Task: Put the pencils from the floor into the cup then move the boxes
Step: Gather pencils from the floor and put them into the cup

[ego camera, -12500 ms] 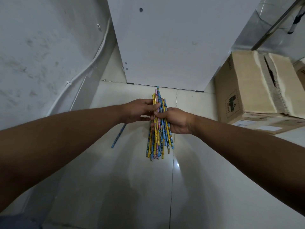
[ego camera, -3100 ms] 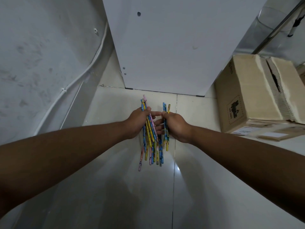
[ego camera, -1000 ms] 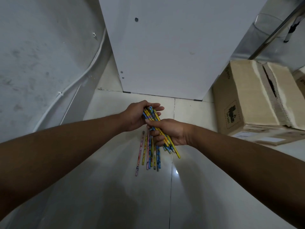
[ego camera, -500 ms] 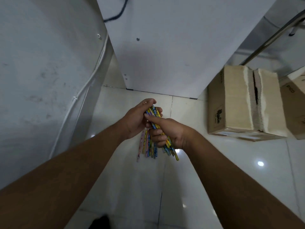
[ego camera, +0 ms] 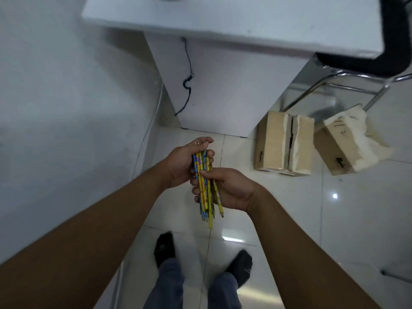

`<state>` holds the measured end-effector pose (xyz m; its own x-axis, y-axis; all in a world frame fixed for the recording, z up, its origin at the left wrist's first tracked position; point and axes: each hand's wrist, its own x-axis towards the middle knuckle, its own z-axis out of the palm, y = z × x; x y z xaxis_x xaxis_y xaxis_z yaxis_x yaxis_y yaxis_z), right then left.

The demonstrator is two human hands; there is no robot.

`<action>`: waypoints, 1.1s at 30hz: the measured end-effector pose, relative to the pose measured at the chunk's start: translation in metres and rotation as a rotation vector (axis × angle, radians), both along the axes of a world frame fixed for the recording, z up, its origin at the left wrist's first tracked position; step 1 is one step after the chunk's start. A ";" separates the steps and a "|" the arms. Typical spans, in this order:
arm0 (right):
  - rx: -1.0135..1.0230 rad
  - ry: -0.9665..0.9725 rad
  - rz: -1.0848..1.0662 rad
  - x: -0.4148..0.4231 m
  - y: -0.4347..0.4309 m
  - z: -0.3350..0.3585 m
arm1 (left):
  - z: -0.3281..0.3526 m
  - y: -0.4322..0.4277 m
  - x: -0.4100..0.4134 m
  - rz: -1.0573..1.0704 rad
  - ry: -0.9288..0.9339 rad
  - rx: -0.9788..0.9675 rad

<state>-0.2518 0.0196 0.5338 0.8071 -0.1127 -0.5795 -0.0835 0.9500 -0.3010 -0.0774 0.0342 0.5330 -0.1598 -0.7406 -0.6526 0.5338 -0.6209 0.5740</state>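
A bundle of pencils point(ego camera: 204, 181), mostly yellow and blue, is held between two bare hands above a pale tiled floor point(ego camera: 289, 219), seen from above. The left hand point(ego camera: 186, 162) is reached forward with the forearm stretched out from the near left, and its fingers point(ego camera: 201, 142) are curled closed around the far ends of the pencils. The right hand point(ego camera: 230, 189) is set just nearer and to the right, its palm turned partly upward and its wrist bent, with the thumb and fingers pinched shut on the middle of the same bundle. The near ends of the pencils are left hanging free below the right hand, their tips pointed toward the viewer. Both hands are touching at the bundle. Two feet in dark socks point(ego camera: 165, 249) and blue trouser legs are seen on the floor directly below. A white cabinet point(ego camera: 223, 90) is stood at the far side, with a black cable point(ego camera: 188, 81) hung down its face. To the right, two cardboard boxes point(ego camera: 283, 144) are rested on the floor, well apart from the hands, with the metal legs of a chair point(ego camera: 356, 83) behind them. No cup is in view.
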 end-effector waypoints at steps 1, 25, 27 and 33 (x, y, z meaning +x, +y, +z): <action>-0.018 0.013 -0.004 -0.002 0.004 0.031 | 0.032 0.003 -0.003 -0.003 -0.026 0.006; -0.476 0.265 -0.238 0.025 -0.048 0.328 | 0.313 0.003 0.029 0.038 -0.274 0.032; -0.482 0.290 -0.270 0.041 -0.058 0.329 | 0.312 -0.010 0.049 0.002 -0.289 0.021; -0.581 0.384 -0.329 0.088 -0.086 0.333 | 0.301 -0.044 0.097 -0.128 -0.354 0.017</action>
